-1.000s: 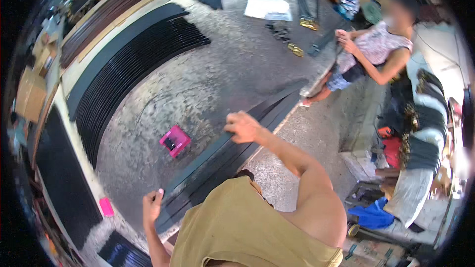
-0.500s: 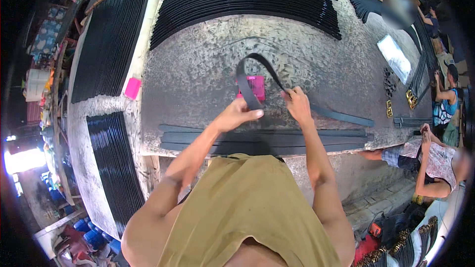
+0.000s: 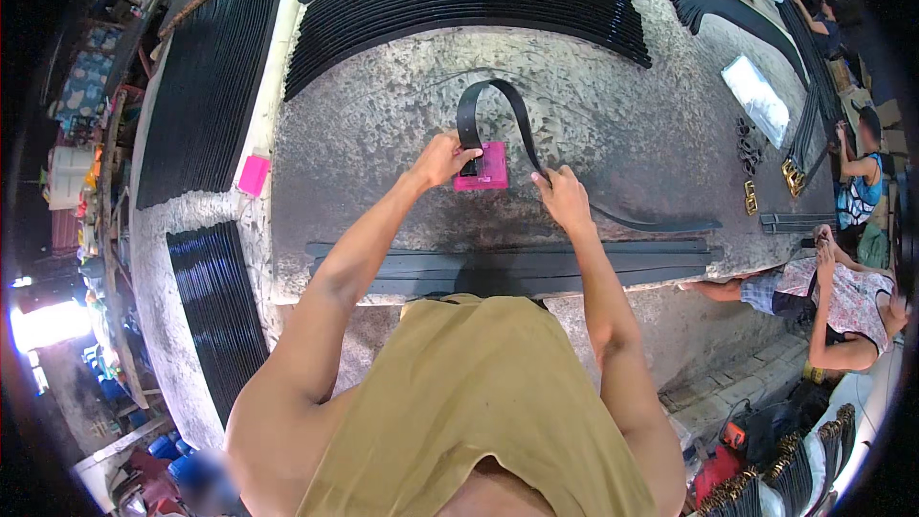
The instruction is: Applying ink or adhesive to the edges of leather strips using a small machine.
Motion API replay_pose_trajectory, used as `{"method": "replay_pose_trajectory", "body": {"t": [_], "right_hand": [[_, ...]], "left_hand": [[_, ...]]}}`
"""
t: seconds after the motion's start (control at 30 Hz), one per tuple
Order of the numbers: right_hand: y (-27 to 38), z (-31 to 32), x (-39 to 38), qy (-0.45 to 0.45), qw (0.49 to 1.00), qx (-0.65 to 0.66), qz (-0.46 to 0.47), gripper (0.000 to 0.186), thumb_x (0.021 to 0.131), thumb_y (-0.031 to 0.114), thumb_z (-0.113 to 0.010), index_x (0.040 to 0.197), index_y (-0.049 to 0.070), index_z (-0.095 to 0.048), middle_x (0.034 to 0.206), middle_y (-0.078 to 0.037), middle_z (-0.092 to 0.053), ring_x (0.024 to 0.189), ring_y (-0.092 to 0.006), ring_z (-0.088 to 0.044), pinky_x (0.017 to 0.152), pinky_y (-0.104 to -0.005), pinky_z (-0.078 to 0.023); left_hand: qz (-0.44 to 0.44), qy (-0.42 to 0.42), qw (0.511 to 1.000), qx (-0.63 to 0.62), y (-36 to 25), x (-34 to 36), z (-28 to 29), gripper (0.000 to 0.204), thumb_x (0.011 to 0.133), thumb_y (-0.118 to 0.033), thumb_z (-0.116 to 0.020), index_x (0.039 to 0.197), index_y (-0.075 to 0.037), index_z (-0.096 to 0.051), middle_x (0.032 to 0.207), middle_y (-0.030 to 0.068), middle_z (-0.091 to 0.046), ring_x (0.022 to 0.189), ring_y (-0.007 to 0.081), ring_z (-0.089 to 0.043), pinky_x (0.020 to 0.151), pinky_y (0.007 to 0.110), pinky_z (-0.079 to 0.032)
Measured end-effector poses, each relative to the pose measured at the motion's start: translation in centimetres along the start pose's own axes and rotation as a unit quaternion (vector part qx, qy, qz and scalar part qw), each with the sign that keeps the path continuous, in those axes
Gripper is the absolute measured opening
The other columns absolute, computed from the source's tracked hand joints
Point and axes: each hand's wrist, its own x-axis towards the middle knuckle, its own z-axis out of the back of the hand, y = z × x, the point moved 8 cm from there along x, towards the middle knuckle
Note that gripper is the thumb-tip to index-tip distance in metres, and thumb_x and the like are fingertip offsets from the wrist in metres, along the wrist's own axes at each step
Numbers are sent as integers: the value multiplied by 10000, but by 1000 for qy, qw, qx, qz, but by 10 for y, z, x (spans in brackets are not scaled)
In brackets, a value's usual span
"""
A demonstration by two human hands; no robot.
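Observation:
A black belt strap [image 3: 467, 121] rises in an arch between my two hands. One end is pinched by my left hand [image 3: 442, 159], at the left part of a flat pink square block [image 3: 493, 168] on the table. My right hand [image 3: 566, 198] is closed on the strap farther along. Beyond it, the strap's tail [image 3: 661, 225] runs right, along the tabletop. Several dark straps [image 3: 613, 261] lie side by side along the near edge, just in front of my body.
Rows of black straps lie at the far side [image 3: 469, 14] and left [image 3: 215, 77]. A second pink block [image 3: 254, 175] sits at left. Gold buckles [image 3: 750, 197] and a clear plastic packet [image 3: 756, 101] lie at right. A seated person [image 3: 842, 292] is beyond the right edge.
My left hand has moved up and left with the strap end, onto the pink block. My right hand has shifted slightly, still gripping. The arch of the strap has grown taller.

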Motion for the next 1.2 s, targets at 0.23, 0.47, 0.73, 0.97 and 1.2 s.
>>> {"method": "replay_pose_trajectory", "body": {"t": [0.23,0.47,0.73,0.97,1.2], "right_hand": [[-5,4,-5,-10,1000,15,-18,450,986,445,-525,1123,48,-686,973,-185,-583,906,-385,-623,782,-479,-506],[-1,-1,-9,-33,999,41,2,456,982,448,-529,1103,36,-682,946,-199,-583,885,-413,-622,778,-491,-505],[2,3,-7,-9,998,59,-22,442,979,433,-538,997,15,-683,964,-216,-593,901,-426,-619,777,-502,-501],[16,0,-3,27,998,51,1,437,973,430,-550,1077,31,-695,978,-226,-601,955,-425,-615,813,-496,-494],[21,-17,-1,66,995,70,15,487,969,449,-565,1024,-21,-681,955,-245,-595,951,-448,-605,809,-498,-481]], "left_hand": [[-14,18,999,42,18,-8,0,234,916,-140,-698,1085,9,-637,935,183,-691,869,228,-677,753,404,-524],[-5,7,999,-34,25,-12,-2,222,921,-108,-678,1116,-5,-645,991,180,-700,919,261,-682,806,424,-524],[1,23,1000,20,16,-5,0,260,898,-202,-706,1103,-46,-669,935,172,-677,851,291,-661,750,411,-510],[85,59,977,-189,-11,-38,26,175,941,-190,-669,1011,-31,-690,938,108,-721,861,237,-677,762,397,-532],[57,75,605,-791,-158,-79,76,166,996,-137,-558,944,-35,-677,911,100,-718,832,221,-681,876,424,-559]]}}
